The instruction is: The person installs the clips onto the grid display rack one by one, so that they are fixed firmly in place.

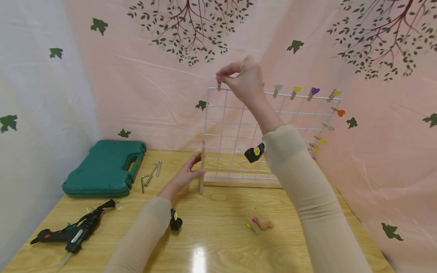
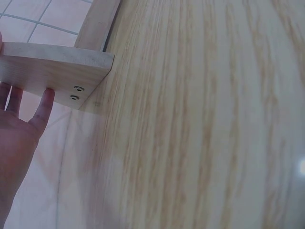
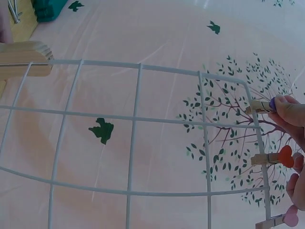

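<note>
At the top left corner of a white wire grid (image 1: pixel 240 121), my right hand (image 1: pixel 244 77) pinches a small wooden clothespin (image 3: pixel 260 106) with a purple end. The clothespin sits across the grid's wire. Beside it in the right wrist view are a clothespin with an orange heart (image 3: pixel 271 158) and one with a pink heart (image 3: pixel 279 220), both on the same wire. Lower down, my left hand (image 1: pixel 184 174) touches the grid's wooden side post (image 1: pixel 202 167). Its extended fingers rest against the post's outer face, near two screw heads (image 2: pixel 76 93).
More heart clothespins (image 1: pixel 313 93) line the grid's top and right side. Several loose clothespins (image 1: pixel 260 224) lie on the table (image 1: pixel 218 242) in front. To the left are a green case (image 1: pixel 102 167), bolts and a hex key (image 1: pixel 150 176), and a black glue gun (image 1: pixel 80 229).
</note>
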Demonstrator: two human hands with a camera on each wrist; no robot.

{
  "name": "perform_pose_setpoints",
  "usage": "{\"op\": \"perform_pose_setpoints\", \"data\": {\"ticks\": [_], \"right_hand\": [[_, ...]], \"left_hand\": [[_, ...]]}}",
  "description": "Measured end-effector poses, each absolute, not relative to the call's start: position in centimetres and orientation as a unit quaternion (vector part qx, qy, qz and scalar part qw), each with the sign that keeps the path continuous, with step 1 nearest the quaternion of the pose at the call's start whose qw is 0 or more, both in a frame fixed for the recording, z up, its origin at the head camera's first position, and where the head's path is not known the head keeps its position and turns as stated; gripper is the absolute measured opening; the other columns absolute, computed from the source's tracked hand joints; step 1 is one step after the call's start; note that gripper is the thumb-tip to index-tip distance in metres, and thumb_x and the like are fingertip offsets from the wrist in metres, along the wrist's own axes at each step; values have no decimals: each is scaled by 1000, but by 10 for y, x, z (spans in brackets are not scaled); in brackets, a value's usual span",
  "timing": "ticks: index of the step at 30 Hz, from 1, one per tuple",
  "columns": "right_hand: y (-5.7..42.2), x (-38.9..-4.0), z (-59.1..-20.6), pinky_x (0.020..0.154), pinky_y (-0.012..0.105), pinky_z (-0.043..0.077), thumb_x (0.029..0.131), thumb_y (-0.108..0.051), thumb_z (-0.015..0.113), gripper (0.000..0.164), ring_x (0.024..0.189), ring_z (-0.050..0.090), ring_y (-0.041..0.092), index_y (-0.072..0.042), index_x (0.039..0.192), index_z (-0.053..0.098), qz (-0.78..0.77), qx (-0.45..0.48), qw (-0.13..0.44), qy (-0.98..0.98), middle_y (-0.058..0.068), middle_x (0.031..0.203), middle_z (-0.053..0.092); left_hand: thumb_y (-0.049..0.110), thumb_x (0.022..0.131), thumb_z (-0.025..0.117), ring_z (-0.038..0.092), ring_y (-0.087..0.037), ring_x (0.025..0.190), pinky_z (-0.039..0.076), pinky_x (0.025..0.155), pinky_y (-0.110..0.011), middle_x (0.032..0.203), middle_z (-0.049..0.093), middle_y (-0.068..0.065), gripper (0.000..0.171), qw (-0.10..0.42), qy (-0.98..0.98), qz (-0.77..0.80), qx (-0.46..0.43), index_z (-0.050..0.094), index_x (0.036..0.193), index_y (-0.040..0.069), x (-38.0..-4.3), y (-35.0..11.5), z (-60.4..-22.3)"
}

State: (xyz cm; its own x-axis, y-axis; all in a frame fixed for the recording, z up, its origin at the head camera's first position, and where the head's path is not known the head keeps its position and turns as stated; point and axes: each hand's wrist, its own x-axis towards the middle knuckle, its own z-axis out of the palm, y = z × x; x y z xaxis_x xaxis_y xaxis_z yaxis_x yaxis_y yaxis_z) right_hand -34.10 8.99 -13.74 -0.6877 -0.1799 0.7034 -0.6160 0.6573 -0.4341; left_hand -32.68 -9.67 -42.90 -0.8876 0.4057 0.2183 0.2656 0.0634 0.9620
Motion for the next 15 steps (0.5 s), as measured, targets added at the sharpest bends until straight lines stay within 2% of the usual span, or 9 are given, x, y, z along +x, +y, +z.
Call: {"op": "perform_pose_setpoints", "data": {"ticks": [5, 15], "right_hand": [[91, -342, -139, 71, 21, 28, 75, -33, 70, 10, 79, 40, 6, -25, 79, 74, 307, 223, 317, -869, -12, 81, 69], [94, -339, -139, 63, 21, 28, 77, -38, 67, 17, 80, 39, 8, -24, 86, 72, 265, 229, 305, -886, -12, 86, 67]], "left_hand": [[6, 84, 59, 17, -30, 133, 32, 99, -49, 142, 26, -15, 71, 55, 728, 644, 228, 18, 142, 13, -327, -97, -430], [4, 85, 57, 15, -30, 134, 29, 101, -52, 143, 24, -15, 70, 56, 725, 646, 232, 18, 142, 13, -328, -97, -431]]}}
